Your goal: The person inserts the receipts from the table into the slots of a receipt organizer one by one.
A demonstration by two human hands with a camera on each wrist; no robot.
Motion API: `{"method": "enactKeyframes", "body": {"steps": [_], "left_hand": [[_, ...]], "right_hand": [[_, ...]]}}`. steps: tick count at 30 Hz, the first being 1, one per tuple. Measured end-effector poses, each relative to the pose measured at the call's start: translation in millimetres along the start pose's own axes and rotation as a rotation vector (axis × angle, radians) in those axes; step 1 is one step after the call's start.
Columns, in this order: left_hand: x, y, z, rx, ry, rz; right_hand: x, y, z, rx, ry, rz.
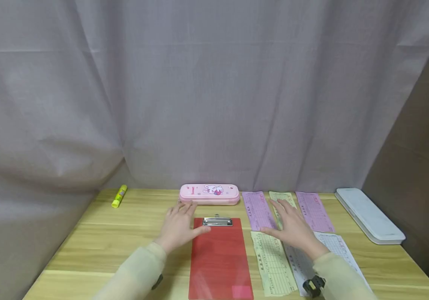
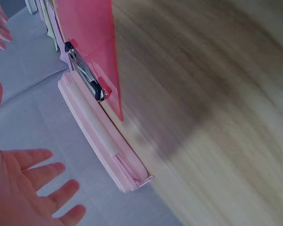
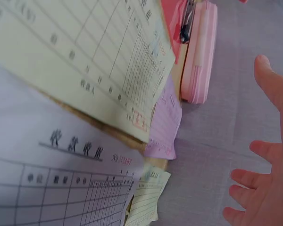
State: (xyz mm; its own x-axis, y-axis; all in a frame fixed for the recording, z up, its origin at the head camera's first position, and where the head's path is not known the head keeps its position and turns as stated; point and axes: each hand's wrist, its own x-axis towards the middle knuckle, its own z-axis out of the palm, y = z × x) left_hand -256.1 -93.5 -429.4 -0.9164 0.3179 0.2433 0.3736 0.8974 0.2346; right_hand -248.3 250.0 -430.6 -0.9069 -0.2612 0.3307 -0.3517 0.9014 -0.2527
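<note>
My left hand [image 1: 178,228] hovers with spread fingers by the upper left corner of a red clipboard [image 1: 218,254], holding nothing. Its silver clip [image 1: 217,221] faces the back. Just behind lies a pink pencil case [image 1: 209,194] with a rabbit print. Spread over the receipt slips, my right hand [image 1: 293,223] is empty too. Under and around it lie purple slips [image 1: 258,208] [image 1: 314,210], a yellow-green slip [image 1: 274,262], another one [image 1: 279,196] partly hidden by the hand, and white slips [image 1: 343,250]. In the right wrist view, printed tables show on a white slip [image 3: 61,174].
A yellow glue stick [image 1: 119,196] lies at the back left of the wooden table [image 1: 83,250]. At the right edge rests a white, box-like case [image 1: 370,214]. A grey curtain [image 1: 214,91] hangs behind the table and along its sides.
</note>
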Motion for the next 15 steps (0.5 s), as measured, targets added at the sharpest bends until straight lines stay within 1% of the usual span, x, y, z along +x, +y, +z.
{"method": "enactKeyframes", "body": {"steps": [6, 9, 13, 15], "left_hand": [[7.6, 3.5, 2.6, -0.029, -0.064, 0.006], [11.7, 4.4, 6.2, -0.048, -0.072, 0.024], [17.9, 6.9, 9.6, -0.081, -0.066, 0.065], [21.7, 9.1, 10.3, -0.117, -0.058, 0.089]], "right_hand": [[7.9, 7, 4, 0.028, -0.005, 0.0], [13.0, 10, 7, 0.036, 0.006, -0.001], [19.8, 14, 9, 0.037, 0.004, 0.006], [22.9, 16, 10, 0.049, 0.001, 0.006]]}}
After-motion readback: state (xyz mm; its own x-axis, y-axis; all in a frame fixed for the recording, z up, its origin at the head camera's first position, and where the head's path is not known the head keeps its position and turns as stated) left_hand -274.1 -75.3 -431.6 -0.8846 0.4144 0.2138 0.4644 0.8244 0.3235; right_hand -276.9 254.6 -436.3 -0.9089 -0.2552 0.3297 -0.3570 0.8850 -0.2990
